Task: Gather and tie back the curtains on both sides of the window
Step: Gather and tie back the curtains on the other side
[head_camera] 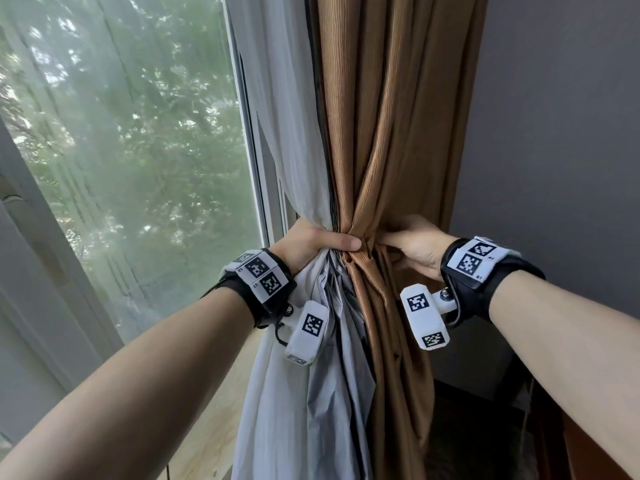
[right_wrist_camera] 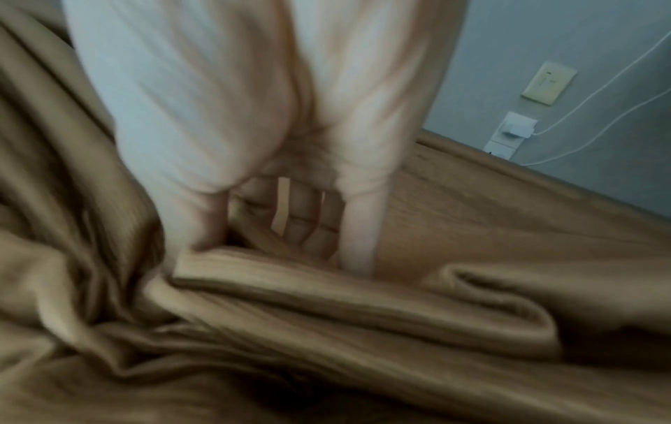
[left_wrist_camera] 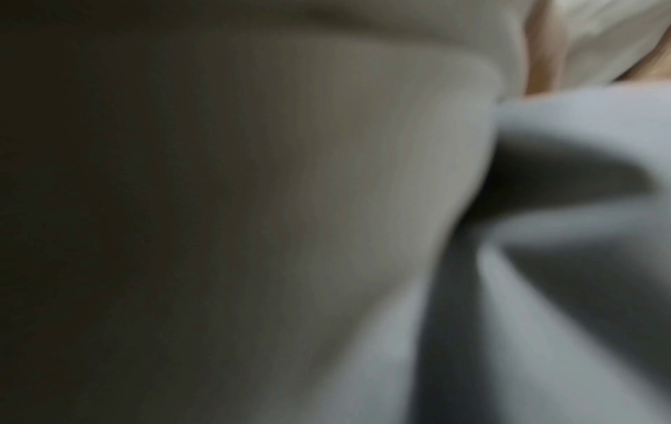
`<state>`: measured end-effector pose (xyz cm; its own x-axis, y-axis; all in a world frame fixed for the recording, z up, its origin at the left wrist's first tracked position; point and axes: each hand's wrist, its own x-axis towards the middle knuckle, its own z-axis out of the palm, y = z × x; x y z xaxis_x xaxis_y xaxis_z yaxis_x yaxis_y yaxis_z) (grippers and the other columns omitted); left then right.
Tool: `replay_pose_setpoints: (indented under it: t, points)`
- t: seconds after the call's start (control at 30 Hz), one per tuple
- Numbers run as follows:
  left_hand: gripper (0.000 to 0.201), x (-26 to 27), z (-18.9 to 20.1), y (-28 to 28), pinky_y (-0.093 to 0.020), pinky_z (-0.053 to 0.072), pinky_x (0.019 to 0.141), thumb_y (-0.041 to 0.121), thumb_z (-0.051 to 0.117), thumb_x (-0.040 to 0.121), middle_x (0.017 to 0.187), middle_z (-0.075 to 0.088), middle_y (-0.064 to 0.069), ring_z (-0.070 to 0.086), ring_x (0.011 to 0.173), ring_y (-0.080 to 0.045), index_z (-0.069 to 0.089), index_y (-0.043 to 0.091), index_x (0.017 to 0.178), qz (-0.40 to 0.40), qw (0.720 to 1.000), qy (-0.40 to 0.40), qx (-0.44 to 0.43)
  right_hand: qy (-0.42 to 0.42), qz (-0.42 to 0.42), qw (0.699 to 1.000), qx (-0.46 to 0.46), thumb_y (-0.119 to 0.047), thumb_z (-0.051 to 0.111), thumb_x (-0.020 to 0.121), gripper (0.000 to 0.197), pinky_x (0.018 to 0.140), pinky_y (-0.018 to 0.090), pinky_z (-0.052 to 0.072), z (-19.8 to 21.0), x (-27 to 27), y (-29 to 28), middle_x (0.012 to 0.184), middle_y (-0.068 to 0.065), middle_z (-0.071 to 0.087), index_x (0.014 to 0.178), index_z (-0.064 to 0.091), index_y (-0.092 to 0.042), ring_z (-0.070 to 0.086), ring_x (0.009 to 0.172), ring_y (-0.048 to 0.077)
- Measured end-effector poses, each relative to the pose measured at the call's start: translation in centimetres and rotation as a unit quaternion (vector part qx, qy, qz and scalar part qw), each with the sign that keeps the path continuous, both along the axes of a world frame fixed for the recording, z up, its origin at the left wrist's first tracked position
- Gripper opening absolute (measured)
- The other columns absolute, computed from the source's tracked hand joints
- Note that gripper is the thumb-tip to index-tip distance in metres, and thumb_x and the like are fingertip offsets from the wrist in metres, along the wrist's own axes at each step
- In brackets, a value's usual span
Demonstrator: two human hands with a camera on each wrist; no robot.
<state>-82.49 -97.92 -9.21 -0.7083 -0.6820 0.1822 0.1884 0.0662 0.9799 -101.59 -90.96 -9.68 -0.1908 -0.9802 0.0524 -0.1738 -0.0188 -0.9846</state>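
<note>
Nearest to me, both forearms reach up toward the brown curtain (head_camera: 388, 140), each wrist wrapped in a black strap with white tag blocks. My left hand (head_camera: 311, 245) clamps the gathered waist of the curtain from the window side, thumb laid across the front of the brown folds and fingers curled round behind, bunching the white sheer curtain (head_camera: 298, 168) and its grey lining (head_camera: 332, 368) together with the brown cloth. My right hand (head_camera: 414, 245) sits just on the wall side of that same pinch point, fingers curled into the brown fabric and gripping a fold of it (the right wrist view is blurred, but I can see fingers (right_wrist_camera: 308, 218) bent over a rolled brown edge). The left wrist view gives me only soft grey and pale cloth pressed close. Above the hands, the brown curtain hangs in long pleats; below, it flares loose. Left of the curtain stands the window (head_camera: 131, 140) with green trees outside; right of the curtain is a grey wall (head_camera: 554, 133).
</note>
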Motion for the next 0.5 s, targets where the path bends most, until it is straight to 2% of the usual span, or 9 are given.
replay_pose_setpoints:
  t: [0.1,0.2,0.23,0.3,0.37,0.43,0.5]
  points:
    - [0.065,-0.8,-0.3,0.3,-0.052,0.055,0.103,-0.006,0.078,0.071,0.127,0.066,-0.032,0.067,0.116,-0.045,0.058,-0.012,0.132,-0.012,1.0,0.006,-0.001,0.016,-0.017,1.0,-0.007,-0.02,0.076,0.093,0.032,0.093,0.056,0.06,-0.4,-0.2,0.2,0.113,0.017,0.078,0.12,0.07,-0.006,0.075,0.107,0.034]
    - [0.047,-1.2,-0.1,0.7,-0.042,0.061,0.087,-0.007,0.07,0.075,0.106,0.076,-0.02,0.075,0.097,-0.032,0.064,-0.008,0.121,-0.03,0.999,-0.013,0.007,0.016,-0.038,0.999,-0.029,-0.018,0.075,0.094,0.018,0.091,0.058,0.06,-0.6,-0.3,0.3,0.114,0.021,0.077,0.109,0.072,-0.008,0.075,0.105,0.038]
    - [0.041,-1.3,0.0,0.9,-0.039,0.062,0.082,-0.006,0.069,0.075,0.1,0.077,-0.018,0.077,0.091,-0.031,0.066,-0.006,0.117,-0.042,0.999,-0.021,0.018,0.016,-0.044,0.998,-0.033,-0.017,0.076,0.094,0.013,0.092,0.06,0.059,-0.7,-0.3,0.4,0.112,0.022,0.077,0.105,0.072,-0.01,0.075,0.104,0.039]
    - [0.036,-1.3,0.1,1.2,-0.038,0.063,0.077,-0.004,0.067,0.077,0.095,0.078,-0.019,0.077,0.086,-0.031,0.068,-0.005,0.112,-0.056,0.997,-0.035,0.039,0.017,-0.055,0.997,-0.043,-0.016,0.078,0.093,0.016,0.094,0.063,0.058,-0.9,-0.5,0.4,0.109,0.023,0.077,0.104,0.074,-0.006,0.075,0.103,0.041]
    - [0.038,-1.3,0.2,1.1,-0.04,0.063,0.078,-0.004,0.066,0.077,0.097,0.077,-0.02,0.077,0.086,-0.033,0.068,-0.006,0.115,-0.06,0.996,-0.042,0.046,0.03,-0.059,0.996,-0.058,-0.013,0.078,0.092,0.018,0.098,0.06,0.057,-0.9,-0.7,0.2,0.108,0.023,0.077,0.105,0.076,-0.001,0.075,0.104,0.04]
    - [0.045,-1.6,0.3,1.1,-0.041,0.063,0.079,-0.003,0.068,0.075,0.1,0.076,-0.022,0.076,0.088,-0.035,0.067,-0.007,0.12,-0.051,0.996,-0.049,0.049,0.05,-0.055,0.995,-0.068,-0.006,0.075,0.094,0.007,0.102,0.054,0.057,-0.6,-0.9,0.2,0.107,0.023,0.077,0.098,0.076,-0.001,0.074,0.105,0.039]
    - [0.049,-1.9,0.3,0.9,-0.04,0.063,0.08,-0.003,0.068,0.073,0.101,0.076,-0.023,0.076,0.088,-0.035,0.067,-0.008,0.121,-0.039,0.997,-0.051,0.047,0.064,-0.054,0.994,-0.066,-0.002,0.07,0.096,0.007,0.1,0.048,0.056,-0.3,-1.0,0.5,0.104,0.023,0.077,0.096,0.076,0.002,0.074,0.1,0.037]
